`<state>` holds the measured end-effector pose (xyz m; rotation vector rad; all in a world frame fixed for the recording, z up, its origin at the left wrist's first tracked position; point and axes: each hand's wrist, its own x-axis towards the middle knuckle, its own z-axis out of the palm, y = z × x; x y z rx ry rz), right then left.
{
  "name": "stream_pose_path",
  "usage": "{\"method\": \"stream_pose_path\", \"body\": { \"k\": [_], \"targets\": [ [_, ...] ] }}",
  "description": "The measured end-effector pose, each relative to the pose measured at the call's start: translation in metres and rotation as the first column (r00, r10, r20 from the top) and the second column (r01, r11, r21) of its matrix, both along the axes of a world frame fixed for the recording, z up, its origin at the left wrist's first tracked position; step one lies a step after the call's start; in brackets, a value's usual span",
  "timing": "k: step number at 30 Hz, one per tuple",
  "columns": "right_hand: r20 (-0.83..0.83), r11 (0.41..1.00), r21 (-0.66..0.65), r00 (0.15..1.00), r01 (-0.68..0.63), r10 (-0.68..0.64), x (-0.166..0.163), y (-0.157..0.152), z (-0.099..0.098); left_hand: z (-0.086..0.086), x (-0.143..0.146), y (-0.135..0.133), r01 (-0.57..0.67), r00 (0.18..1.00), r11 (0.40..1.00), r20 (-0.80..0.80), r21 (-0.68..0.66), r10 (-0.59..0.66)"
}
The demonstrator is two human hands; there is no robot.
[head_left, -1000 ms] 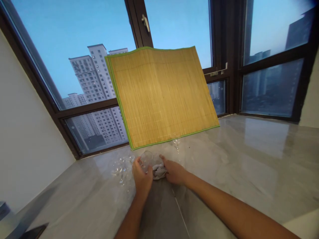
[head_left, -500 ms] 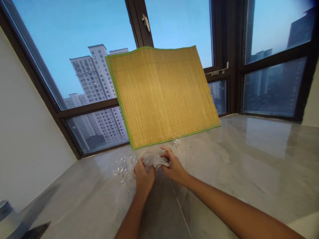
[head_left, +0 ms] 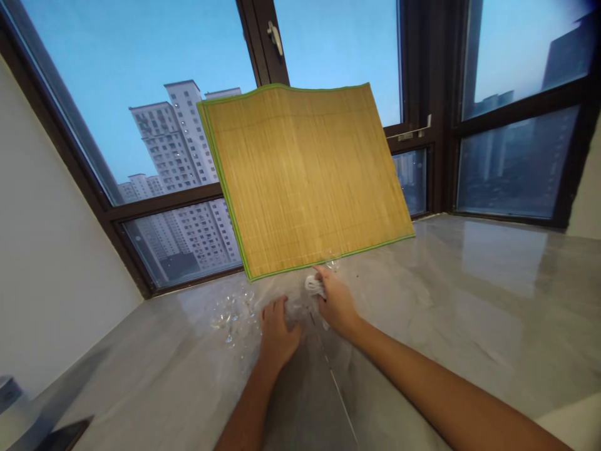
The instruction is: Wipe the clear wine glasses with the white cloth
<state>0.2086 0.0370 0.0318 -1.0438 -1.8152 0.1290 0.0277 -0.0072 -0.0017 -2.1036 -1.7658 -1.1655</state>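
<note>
Head view | right hand [head_left: 335, 302] pinching small crumpled white cloth [head_left: 313, 285] at its fingertips | left hand [head_left: 277, 329] curled on grey marble counter [head_left: 446, 300], grip unclear | cloth just beyond-right of left fingertips; right hand nearer

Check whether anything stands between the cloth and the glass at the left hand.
Nothing visible does. The right hand holds the cloth beside the glass at the left hand; other glasses stand further left.

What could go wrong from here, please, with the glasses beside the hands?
The clear glasses stand close by the left hand and are hard to see on the pale counter; a wrist might tip them. The right hand, holding the cloth, is near the leaning mat, which might slip down.
</note>
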Motion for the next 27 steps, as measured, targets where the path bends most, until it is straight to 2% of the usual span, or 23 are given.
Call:
{"method": "stream_pose_path", "body": {
  "k": [2, 4, 8, 12, 16, 20, 24, 27],
  "targets": [
    [0.022, 0.999, -0.029, 1.000, -0.019, 0.020, -0.001, 0.002, -0.001, 0.000, -0.003, 0.002, -0.039, 0.999, 0.999, 0.020, 0.015, 0.038],
    [0.005, 0.992, -0.077, 0.995, -0.099, 0.100, -0.004, 0.001, -0.005, -0.001, -0.005, 0.003, -0.055, 0.998, 0.998, 0.008, 0.016, 0.055],
    [-0.173, 0.948, -0.152, 0.952, -0.279, 0.252, -0.012, -0.004, -0.010, -0.002, -0.006, 0.005, -0.065, 0.998, 0.998, -0.027, 0.006, 0.065],
    [-0.426, 0.889, -0.156, 0.841, -0.430, 0.332, -0.015, -0.005, -0.010, -0.001, -0.009, 0.006, -0.076, 0.997, 0.997, -0.019, -0.003, 0.076],
    [-0.550, 0.796, -0.210, 0.742, -0.568, 0.384, -0.016, -0.007, -0.010, -0.001, -0.014, 0.009, -0.090, 0.996, 0.995, -0.003, -0.035, 0.090],
    [-0.546, 0.745, -0.266, 0.732, -0.612, 0.407, -0.015, -0.009, -0.008, -0.002, -0.019, 0.012, -0.065, 0.998, 0.997, 0.019, -0.049, 0.066],
    [-0.494, 0.758, -0.225, 0.742, -0.612, 0.453, -0.014, -0.008, -0.011, -0.002, -0.017, 0.010, -0.038, 0.999, 0.997, 0.026, -0.073, 0.040],
    [-0.438, 0.760, -0.255, 0.772, -0.597, 0.460, -0.016, -0.004, -0.019, 0.000, -0.014, 0.006, 0.002, 0.998, 0.997, -0.056, -0.078, -0.006]
  ]
}}
